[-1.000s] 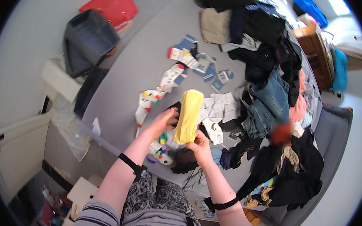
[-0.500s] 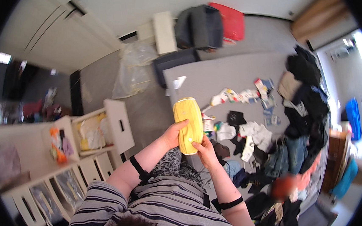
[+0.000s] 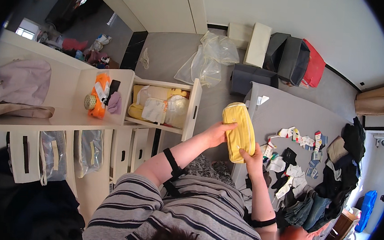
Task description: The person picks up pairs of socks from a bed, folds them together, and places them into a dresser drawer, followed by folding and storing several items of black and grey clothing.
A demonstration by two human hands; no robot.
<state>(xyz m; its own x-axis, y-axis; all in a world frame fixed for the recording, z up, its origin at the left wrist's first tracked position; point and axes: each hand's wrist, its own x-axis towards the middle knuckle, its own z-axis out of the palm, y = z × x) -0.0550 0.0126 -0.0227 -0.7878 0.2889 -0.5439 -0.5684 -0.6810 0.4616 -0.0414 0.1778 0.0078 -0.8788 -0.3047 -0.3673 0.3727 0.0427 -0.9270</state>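
A yellow, oblong soft pouch [image 3: 239, 132] with a pale line along its side is held up in front of my body, between the open drawer and the bed. My left hand [image 3: 218, 134] grips its left side, thumb lying across the front. On the lower right edge, my right hand [image 3: 253, 160] pinches it with the thumb near the bottom corner. The pouch's back and most of my fingers behind it are hidden. To the left, an open drawer [image 3: 194, 111] holds folded yellow and white fabric items [image 3: 161, 106].
On the grey bed [image 3: 283, 107] lie small socks [image 3: 299, 138], jeans [image 3: 313, 206] and dark clothes [image 3: 353, 137]. An orange bag [image 3: 97, 108] stands on the cabinet shelf [image 3: 77, 122]. Clear plastic [image 3: 210, 60], a dark open box [image 3: 253, 82] and grey bins [image 3: 293, 60] sit on the floor.
My view has swung left, bringing the open drawer and cabinet further into sight. Both hands keep hold of the pouch, which now appears farther right in the picture.
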